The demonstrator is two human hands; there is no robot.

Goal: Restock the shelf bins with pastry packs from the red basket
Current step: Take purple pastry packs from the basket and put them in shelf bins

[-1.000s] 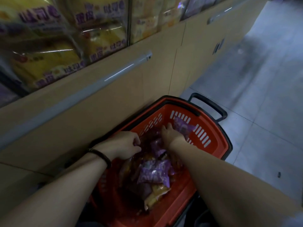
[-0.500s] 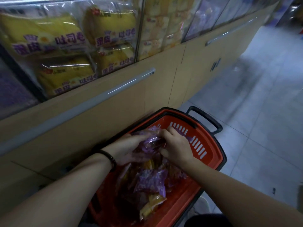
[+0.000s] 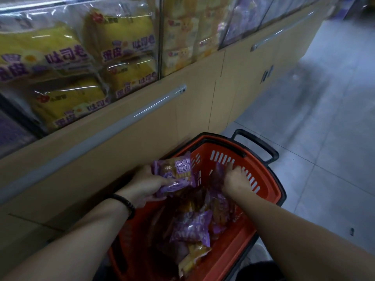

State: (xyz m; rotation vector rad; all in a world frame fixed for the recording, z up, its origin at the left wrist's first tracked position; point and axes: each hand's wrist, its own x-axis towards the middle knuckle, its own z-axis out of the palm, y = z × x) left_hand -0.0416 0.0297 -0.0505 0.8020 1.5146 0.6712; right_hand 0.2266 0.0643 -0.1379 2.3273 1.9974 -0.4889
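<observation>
The red basket stands on the floor against the cabinet, with several purple and orange pastry packs piled inside. My left hand grips a purple pastry pack, lifted just over the basket's left rim. My right hand reaches down at the basket's far wall, its fingers closed around another purple pack that is partly hidden. Clear shelf bins above hold yellow bread packs.
A tan cabinet with long silver handles runs under the bins. More bins with pale and purple packs continue to the right. Grey tiled floor stretches right of the basket. The basket's black handle sticks out at its far end.
The left hand has lifted a purple pack up out of the pile toward the left rim. The right hand has shifted to the basket's far wall. The view has tilted up toward the bins.
</observation>
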